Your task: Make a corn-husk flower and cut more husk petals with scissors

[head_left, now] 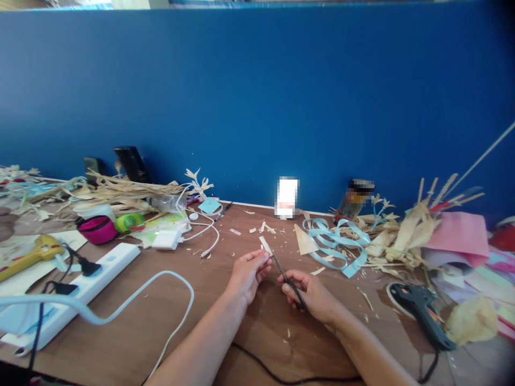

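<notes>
My left hand [250, 273] pinches a small pale strip [263, 244] between thumb and fingertips over the middle of the brown table. Beside it, my right hand [308, 295] is closed round the dark handles of a pair of scissors [279, 265]. The blades point up and left, with their tips close to the strip and my left fingertips. Whether the blades touch the strip I cannot tell. Small pale scraps [263, 228] lie on the table beyond my hands.
A white power strip [116, 262] and yellow glue gun [36, 256] lie at left. At right are coiled light-blue ribbon [328, 241], dried husks [406, 233], pink paper [458, 238] and a dark glue gun [422, 316]. A black cable [273, 372] runs below my arms. A blue partition [257, 96] stands behind.
</notes>
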The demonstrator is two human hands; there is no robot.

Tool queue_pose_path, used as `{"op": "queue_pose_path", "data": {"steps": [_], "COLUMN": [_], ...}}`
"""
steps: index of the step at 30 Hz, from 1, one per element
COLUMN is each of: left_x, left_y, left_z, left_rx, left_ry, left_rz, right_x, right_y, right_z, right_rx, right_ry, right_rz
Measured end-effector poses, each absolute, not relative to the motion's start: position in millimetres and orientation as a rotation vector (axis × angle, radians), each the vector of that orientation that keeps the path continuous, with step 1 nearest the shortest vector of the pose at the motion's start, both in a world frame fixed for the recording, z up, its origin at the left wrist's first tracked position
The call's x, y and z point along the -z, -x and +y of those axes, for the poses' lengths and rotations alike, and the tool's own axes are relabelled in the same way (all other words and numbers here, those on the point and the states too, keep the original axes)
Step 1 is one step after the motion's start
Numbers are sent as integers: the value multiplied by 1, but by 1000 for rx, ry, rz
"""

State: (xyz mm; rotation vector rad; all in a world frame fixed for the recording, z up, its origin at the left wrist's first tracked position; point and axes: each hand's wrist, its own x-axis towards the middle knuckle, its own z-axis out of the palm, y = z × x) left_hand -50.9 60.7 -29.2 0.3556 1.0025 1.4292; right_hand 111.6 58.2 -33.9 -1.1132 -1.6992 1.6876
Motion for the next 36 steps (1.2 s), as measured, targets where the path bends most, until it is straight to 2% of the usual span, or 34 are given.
{"op": "queue_pose_path", "data": {"steps": [36], "left_x": [28], "left_y": [49], "left_z": [60], "left_rx": [-1421], "left_ry": [-277], "left_rz": [1040], "right_x": [38], "right_y": [-111], "right_z": [60], "right_rx": [-1675], "right_ry": [1132], "right_rz": [-1709]}}
